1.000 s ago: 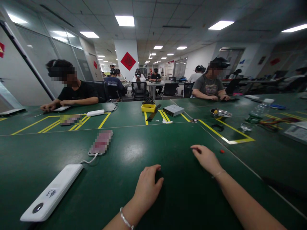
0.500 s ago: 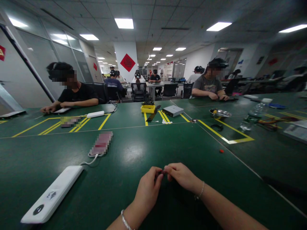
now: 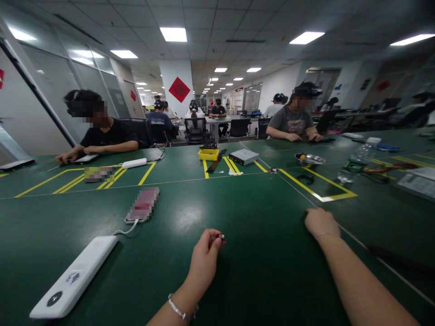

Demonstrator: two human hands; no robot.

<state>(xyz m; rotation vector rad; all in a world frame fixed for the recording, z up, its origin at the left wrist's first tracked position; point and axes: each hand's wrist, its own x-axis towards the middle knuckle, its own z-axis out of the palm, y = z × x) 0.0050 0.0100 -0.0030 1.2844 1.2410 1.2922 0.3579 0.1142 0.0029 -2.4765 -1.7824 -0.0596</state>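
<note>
My left hand (image 3: 205,251) is closed in a pinch above the green table. Between its thumb and fingertips is a small dark, shiny metallic piece (image 3: 221,237), too small to name. Farther right, my right hand (image 3: 322,222) reaches out low at the tabletop, beside the seam. The back of this hand faces me, hiding its fingers and whatever they may touch. No small orange-red piece shows around it now.
On the left a white power bank (image 3: 76,276) is cabled to a phone (image 3: 143,204). Farther back stand a yellow tray (image 3: 208,155), a grey box (image 3: 244,156), a metal bowl (image 3: 316,159) and a plastic bottle (image 3: 360,156). Two people sit across the table.
My hands were together at the small piece. My right hand has since moved away to the right, over the spot where a small orange-red piece lay. My left hand keeps its pinch.
</note>
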